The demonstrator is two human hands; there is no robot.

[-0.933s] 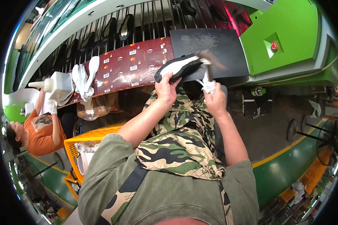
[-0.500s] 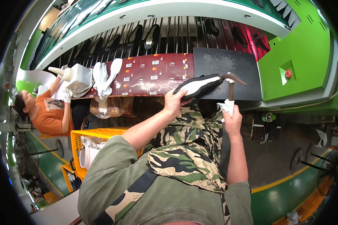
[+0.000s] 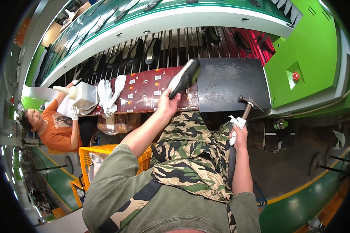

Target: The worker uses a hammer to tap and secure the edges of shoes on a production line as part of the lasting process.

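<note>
My left hand (image 3: 168, 104) is closed round one end of a black shoe (image 3: 187, 78) with a whitish underside. The shoe is tilted up, its far end pointing toward the roller bars, above the seam between the red printed covering (image 3: 142, 91) and the black board (image 3: 231, 85). At the right, my right hand (image 3: 239, 137) grips the handle of a hammer (image 3: 246, 111). White cloth (image 3: 237, 123) is wrapped about the handle at my fingers. The hammer's head sits over the near right part of the black board; whether it touches cannot be told.
Beyond the bench, several dark shoes lie on metal rollers (image 3: 165, 48). A white bottle (image 3: 83, 96) and white gloves (image 3: 107, 95) stand left. A green machine (image 3: 311, 62) borders the right. Left of me are a yellow crate (image 3: 144, 158) and a co-worker (image 3: 60, 126) in orange.
My left hand has moved left with the shoe, which has swung away from the hammer and now points more steeply upward. My right hand and the hammer have come slightly lower.
</note>
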